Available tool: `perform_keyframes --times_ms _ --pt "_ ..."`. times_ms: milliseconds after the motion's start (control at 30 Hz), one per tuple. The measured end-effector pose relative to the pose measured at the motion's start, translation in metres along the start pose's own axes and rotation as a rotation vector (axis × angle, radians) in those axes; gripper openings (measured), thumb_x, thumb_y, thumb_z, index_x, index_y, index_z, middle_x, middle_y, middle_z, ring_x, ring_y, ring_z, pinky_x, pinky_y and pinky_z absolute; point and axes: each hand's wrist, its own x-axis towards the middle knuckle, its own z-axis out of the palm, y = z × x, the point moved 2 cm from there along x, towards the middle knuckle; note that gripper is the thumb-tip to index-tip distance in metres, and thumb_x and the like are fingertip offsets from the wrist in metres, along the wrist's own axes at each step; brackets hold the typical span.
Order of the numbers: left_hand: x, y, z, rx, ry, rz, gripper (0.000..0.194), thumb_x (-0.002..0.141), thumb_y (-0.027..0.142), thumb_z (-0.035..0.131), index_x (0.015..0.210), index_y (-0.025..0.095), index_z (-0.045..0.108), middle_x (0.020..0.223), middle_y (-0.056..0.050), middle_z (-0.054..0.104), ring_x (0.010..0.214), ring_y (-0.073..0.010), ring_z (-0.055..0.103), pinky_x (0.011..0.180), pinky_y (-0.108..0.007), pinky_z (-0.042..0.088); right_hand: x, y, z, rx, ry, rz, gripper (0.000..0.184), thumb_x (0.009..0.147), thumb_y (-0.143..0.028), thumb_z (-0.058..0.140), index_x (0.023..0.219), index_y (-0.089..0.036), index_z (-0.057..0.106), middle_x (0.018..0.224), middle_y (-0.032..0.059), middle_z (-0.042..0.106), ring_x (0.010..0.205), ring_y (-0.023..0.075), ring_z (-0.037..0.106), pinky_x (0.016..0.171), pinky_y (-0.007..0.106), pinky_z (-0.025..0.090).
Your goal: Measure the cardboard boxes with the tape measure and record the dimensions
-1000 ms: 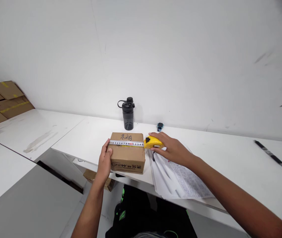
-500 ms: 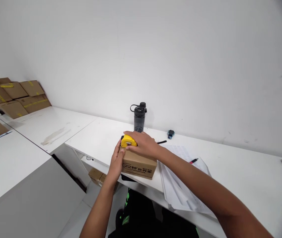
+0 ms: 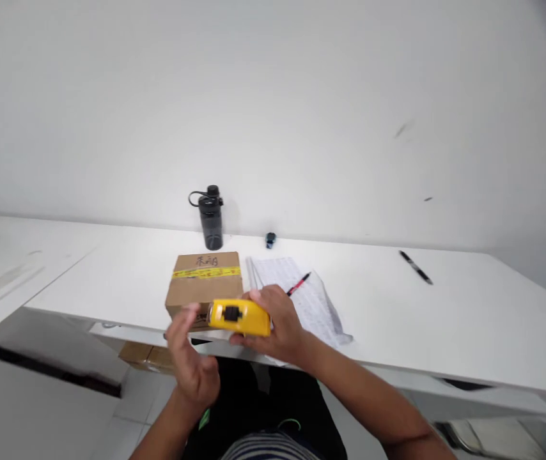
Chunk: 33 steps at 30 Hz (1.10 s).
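My right hand (image 3: 280, 322) grips a yellow tape measure (image 3: 239, 317), held in the air in front of the table's near edge. Just to its left, my left hand (image 3: 191, 361) hovers below the case; its fingers are blurred and loosely curled, and nothing shows in them. Behind both hands a small cardboard box (image 3: 204, 281) rests on the white table (image 3: 445, 313), with a yellow strip across its top and handwriting on it.
A stack of printed papers (image 3: 296, 294) with a red pen (image 3: 298, 284) lies right of the box. A black bottle (image 3: 211, 218) and a small blue object (image 3: 270, 240) stand by the wall. A black pen (image 3: 415, 268) lies farther right. More cardboard sits under the table (image 3: 146, 356).
The tape has gone back into its case. My right hand lifted the tape measure off the box and toward me. My left hand let go of the box. The camera view swung right.
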Motion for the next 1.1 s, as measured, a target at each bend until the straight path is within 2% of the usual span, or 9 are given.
perform_keyframes --times_ms 67,133,233,333,467,533,733,900,1100 --pt "-0.022 0.014 0.021 -0.241 -0.287 -0.132 0.077 0.079 0.073 0.049 0.140 0.028 0.035 0.140 -0.015 0.046 0.130 -0.0336 0.045 0.108 -0.051 0.038 -0.034 -0.004 -0.010 0.048 0.032 0.052 0.085 0.085 -0.060 0.058 0.149 -0.034 0.009 0.108 0.0087 0.068 0.087 0.0267 0.066 0.077 0.043 0.049" --pt "-0.041 0.023 0.043 -0.393 -0.425 -0.253 0.072 0.083 0.067 0.050 0.142 0.033 0.028 0.138 -0.013 0.048 0.125 -0.0302 0.050 0.102 -0.047 0.044 -0.063 -0.005 -0.015 0.137 0.034 0.147 0.077 0.087 -0.063 0.050 0.148 -0.035 0.011 0.114 0.0101 0.063 0.092 0.0268 0.065 0.076 0.043 0.051" --pt "-0.055 0.021 0.075 -0.383 -0.363 -0.392 0.053 0.091 0.052 0.050 0.137 0.031 0.032 0.127 -0.010 0.053 0.110 -0.0223 0.058 0.094 -0.037 0.049 -0.097 0.003 -0.021 0.386 0.001 0.438 0.065 0.093 -0.068 0.020 0.147 -0.033 0.013 0.121 0.0108 0.057 0.103 0.0249 0.063 0.084 0.042 0.052" --pt "-0.057 0.010 0.103 -0.327 -0.401 -0.551 0.051 0.092 0.051 0.050 0.134 0.024 0.037 0.120 -0.009 0.055 0.103 -0.0197 0.059 0.088 -0.033 0.050 -0.118 0.021 -0.031 0.535 0.021 0.727 0.073 0.090 -0.070 0.000 0.147 -0.028 0.017 0.124 0.0112 0.056 0.106 0.0227 0.061 0.089 0.040 0.051" --pt "-0.045 0.004 0.130 -0.357 -0.588 -0.599 0.061 0.092 0.055 0.047 0.141 0.022 0.031 0.120 -0.010 0.055 0.104 -0.0196 0.059 0.092 -0.033 0.048 -0.130 0.070 -0.057 0.292 0.111 1.069 0.056 0.096 -0.061 0.022 0.126 -0.022 0.047 0.117 0.0106 0.060 0.087 0.0194 0.064 0.079 0.036 0.052" --pt "-0.036 0.006 0.141 -0.382 -0.712 -0.573 0.059 0.093 0.054 0.045 0.142 0.023 0.033 0.124 -0.010 0.054 0.108 -0.0196 0.057 0.095 -0.033 0.046 -0.131 0.098 -0.070 0.129 0.003 1.171 0.046 0.096 -0.053 0.032 0.122 -0.020 0.050 0.111 0.0094 0.063 0.080 0.0186 0.063 0.079 0.037 0.052" --pt "-0.018 0.003 0.179 -0.457 -1.036 -0.481 0.059 0.093 0.054 0.044 0.143 0.022 0.036 0.127 -0.012 0.054 0.108 -0.0224 0.056 0.096 -0.035 0.045 -0.115 0.137 -0.085 -0.005 -0.348 1.035 0.037 0.095 -0.029 0.040 0.130 -0.021 0.050 0.112 0.0068 0.067 0.095 0.0190 0.063 0.084 0.034 0.048" --pt "-0.022 -0.015 0.183 -0.411 -1.048 -0.483 0.057 0.094 0.053 0.043 0.141 0.022 0.038 0.124 -0.011 0.056 0.107 -0.0220 0.057 0.095 -0.036 0.046 -0.097 0.153 -0.067 -0.399 -0.753 0.856 0.056 0.094 -0.016 0.039 0.149 -0.020 0.030 0.115 0.0140 0.066 0.093 0.0235 0.064 0.075 0.031 0.045" --pt "-0.027 -0.026 0.167 -0.308 -1.044 -0.494 0.055 0.095 0.052 0.042 0.141 0.021 0.038 0.113 -0.010 0.060 0.100 -0.0211 0.060 0.093 -0.038 0.047 -0.096 0.169 -0.055 -0.435 -0.784 0.840 0.039 0.092 -0.017 0.045 0.131 -0.021 0.051 0.105 0.0136 0.068 0.090 0.0255 0.065 0.073 0.031 0.044"
